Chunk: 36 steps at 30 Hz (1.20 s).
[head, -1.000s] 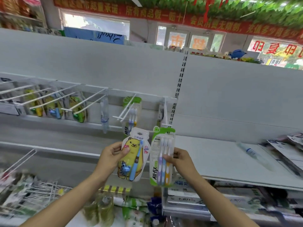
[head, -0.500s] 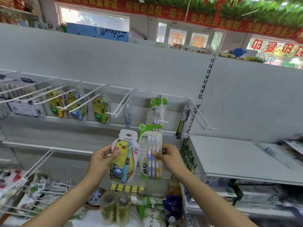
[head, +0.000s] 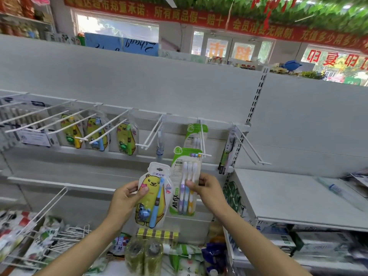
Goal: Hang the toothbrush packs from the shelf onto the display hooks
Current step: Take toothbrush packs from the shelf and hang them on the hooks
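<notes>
Hands raised before the hook rail. Left hand (head: 127, 198) pinching yellow bear pack (head: 154, 198) at its left edge, thumb on the front. Right hand (head: 207, 188) pinching green three-brush pack (head: 185, 182) at its right side, top just below a white hook (head: 203, 142) already carrying a matching pack (head: 196, 134). Packs side by side, nearly touching.

head-worn wide view — facing display hooks (head: 203, 140), close above hands

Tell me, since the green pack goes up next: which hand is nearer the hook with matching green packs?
Right. The right hand sits just below that hook; the left hand is lower and further left.
</notes>
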Tool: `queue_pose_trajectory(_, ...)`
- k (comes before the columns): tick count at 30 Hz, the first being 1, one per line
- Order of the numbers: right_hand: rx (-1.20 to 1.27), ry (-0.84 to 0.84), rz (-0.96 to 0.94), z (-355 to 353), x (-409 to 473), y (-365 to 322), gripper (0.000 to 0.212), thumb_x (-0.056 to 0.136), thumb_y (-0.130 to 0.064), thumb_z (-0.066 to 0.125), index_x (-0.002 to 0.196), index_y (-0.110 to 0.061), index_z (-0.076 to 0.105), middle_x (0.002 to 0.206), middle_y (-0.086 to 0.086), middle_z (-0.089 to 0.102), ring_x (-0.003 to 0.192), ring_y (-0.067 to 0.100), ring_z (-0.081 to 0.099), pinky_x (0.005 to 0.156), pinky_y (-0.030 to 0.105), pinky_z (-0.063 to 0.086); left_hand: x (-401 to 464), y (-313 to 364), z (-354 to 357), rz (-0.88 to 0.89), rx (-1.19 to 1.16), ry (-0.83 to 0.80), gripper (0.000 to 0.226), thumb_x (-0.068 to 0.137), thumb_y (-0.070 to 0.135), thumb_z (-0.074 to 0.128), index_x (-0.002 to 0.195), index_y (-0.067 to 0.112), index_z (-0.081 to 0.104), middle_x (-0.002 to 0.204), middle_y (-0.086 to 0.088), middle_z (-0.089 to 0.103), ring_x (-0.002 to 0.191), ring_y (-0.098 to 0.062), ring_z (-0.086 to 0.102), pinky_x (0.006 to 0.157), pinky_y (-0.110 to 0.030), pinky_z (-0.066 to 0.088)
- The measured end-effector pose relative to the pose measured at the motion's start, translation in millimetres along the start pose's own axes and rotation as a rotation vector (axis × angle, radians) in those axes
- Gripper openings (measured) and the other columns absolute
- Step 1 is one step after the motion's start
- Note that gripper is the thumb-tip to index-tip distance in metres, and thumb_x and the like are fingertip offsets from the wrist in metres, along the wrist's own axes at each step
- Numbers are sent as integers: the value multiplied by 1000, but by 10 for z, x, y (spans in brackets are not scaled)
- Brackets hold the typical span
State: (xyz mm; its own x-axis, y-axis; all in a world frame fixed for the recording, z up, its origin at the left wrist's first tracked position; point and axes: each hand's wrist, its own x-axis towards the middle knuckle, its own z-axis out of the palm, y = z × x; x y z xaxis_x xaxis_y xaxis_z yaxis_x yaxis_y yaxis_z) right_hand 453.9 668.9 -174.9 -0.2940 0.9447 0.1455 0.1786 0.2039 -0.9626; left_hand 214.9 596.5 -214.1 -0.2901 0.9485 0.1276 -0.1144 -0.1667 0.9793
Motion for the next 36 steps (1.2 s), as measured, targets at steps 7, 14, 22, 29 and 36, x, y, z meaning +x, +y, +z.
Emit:
queue_pose_trajectory(7,42,-21,-2,-50,21,35,19,90,-9,68,108,-9,73,100,3,78,96,19,73,90,40,58,-15,43,133,-1,-2,-33,40,69,33,86,101,13,73,96,-5,78,84,-23,76,65,-26,61)
queue_pose_trajectory(14,91,-27,-11,-116,19,50,20,91,-4,65,109,-5,72,102,6,77,97,22,73,88,33,57,-32,28,286,26,14,-82,21,81,16,73,102,10,74,99,-8,77,89,-27,75,69,-29,61)
queue_pose_trajectory(22,178,35,27,-197,100,47,20,94,-6,63,112,-5,69,100,9,76,88,16,70,71,20,53,-104,55,373,52,3,-94,28,75,30,83,98,15,77,97,-7,78,87,-25,75,66,-26,61)
queue_pose_trajectory(29,147,18,24,-274,219,90,20,95,-4,61,112,-5,69,94,-1,76,80,4,72,66,14,52,-149,29,349,52,20,-46,49,69,41,84,104,8,73,100,-8,77,93,-27,74,70,-29,61)
queue_pose_trajectory(36,87,68,72,-309,602,107,19,94,-4,62,110,0,70,98,11,75,80,13,69,64,14,52,-206,42,350,35,-10,-22,54,55,54,89,93,16,79,97,-10,77,89,-24,75,70,-27,61)
